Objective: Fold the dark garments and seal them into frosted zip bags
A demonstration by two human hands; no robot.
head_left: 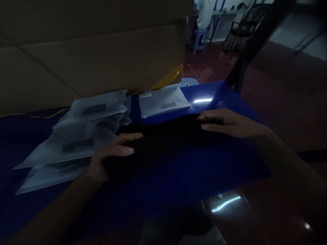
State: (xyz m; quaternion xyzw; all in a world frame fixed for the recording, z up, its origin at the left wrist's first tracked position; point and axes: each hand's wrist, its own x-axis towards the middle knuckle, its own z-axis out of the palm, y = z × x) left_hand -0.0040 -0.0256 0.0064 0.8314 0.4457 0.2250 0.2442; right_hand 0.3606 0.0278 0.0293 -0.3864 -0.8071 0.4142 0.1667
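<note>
A black, soft-looking piece of cloth point(167, 136) stretches between my two hands above the blue tabletop point(178, 180). My left hand point(109, 154) grips its left end, thumb on the near side and fingers along the top. At the right end, my right hand point(227, 123) pinches the cloth between thumb and fingers. The cloth is so dark that its folds and lower edge cannot be made out. Just left of my left hand lie frosted zip bags point(76, 148) with dark printed labels, overlapping one another. Another frosted bag point(165, 100) lies flat behind the cloth.
A big cardboard box point(102, 61) with yellow tape point(168, 78) stands along the table's back edge. A dark metal post point(255, 44) rises at the right corner. Farther off, a person point(205, 13) sits on a blue stool point(199, 39) near a black chair point(245, 29).
</note>
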